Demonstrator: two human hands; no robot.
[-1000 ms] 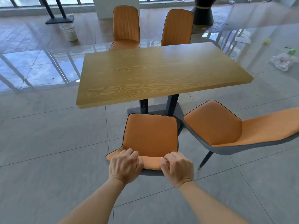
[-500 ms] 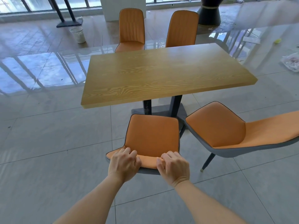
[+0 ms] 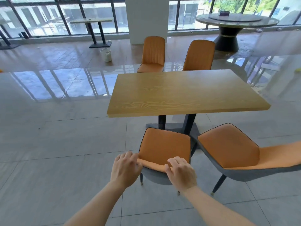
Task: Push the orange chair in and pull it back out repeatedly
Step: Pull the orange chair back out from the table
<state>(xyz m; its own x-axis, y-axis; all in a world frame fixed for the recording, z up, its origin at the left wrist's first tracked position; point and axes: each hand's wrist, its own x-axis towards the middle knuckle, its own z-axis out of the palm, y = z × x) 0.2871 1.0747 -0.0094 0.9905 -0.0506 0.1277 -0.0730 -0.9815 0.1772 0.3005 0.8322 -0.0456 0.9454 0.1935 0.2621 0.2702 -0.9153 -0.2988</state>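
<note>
An orange chair with a grey shell and dark legs stands in front of me, its seat facing the wooden table. Its seat's front edge lies just short of the table's near edge. My left hand grips the left end of the backrest's top, fingers curled over it. On the right end sits my right hand, holding the same way. Both forearms reach in from the bottom of the view.
A second orange chair stands close on the right, angled away. Two more orange chairs sit at the table's far side. The table's dark pedestal is under it. A white bin and a round table stand farther back.
The view has tilted up, showing the windows and far tables. Both hands stay on the backrest top, and the chair's rear legs have come into view.
</note>
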